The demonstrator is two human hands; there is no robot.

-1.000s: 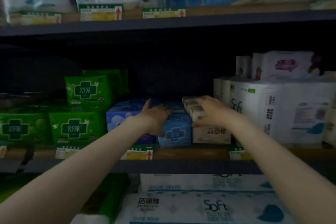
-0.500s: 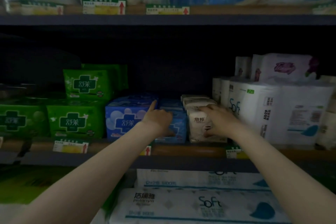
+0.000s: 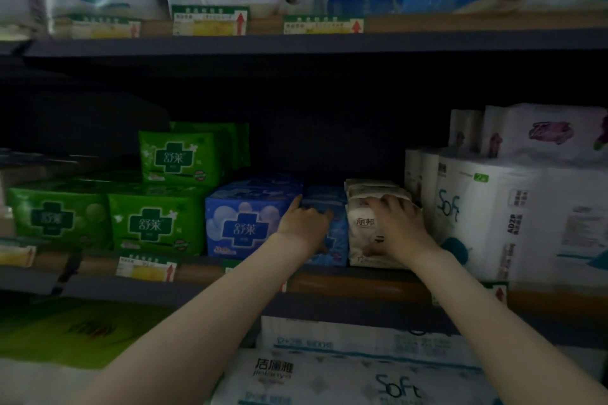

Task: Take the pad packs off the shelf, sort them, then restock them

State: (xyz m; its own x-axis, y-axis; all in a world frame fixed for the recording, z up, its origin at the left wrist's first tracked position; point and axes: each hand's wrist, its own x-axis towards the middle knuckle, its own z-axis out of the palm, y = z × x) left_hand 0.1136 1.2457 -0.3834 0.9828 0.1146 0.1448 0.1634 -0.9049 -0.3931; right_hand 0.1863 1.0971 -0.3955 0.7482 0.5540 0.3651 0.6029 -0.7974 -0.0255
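Hands both up on the middle shelf (image 3: pixel 362 284). Left hand (image 3: pixel 304 222) curled round a small blue pack (image 3: pixel 332 240), squeezed between the big blue pack (image 3: pixel 250 220) and the beige stack. Right hand (image 3: pixel 396 223) gripping the front beige pad pack (image 3: pixel 363 230), fingers hooked over its top. 2 green packs (image 3: pixel 154 223) further left, toilet roll bundle (image 3: pixel 493 217) just right.

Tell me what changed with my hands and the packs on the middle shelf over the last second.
The right hand slid from the top of the beige packs down onto their front and now holds them. The left hand went deeper along the light blue pack, a finger reaching past the dark blue pack. The green packs and paper rolls stayed put.
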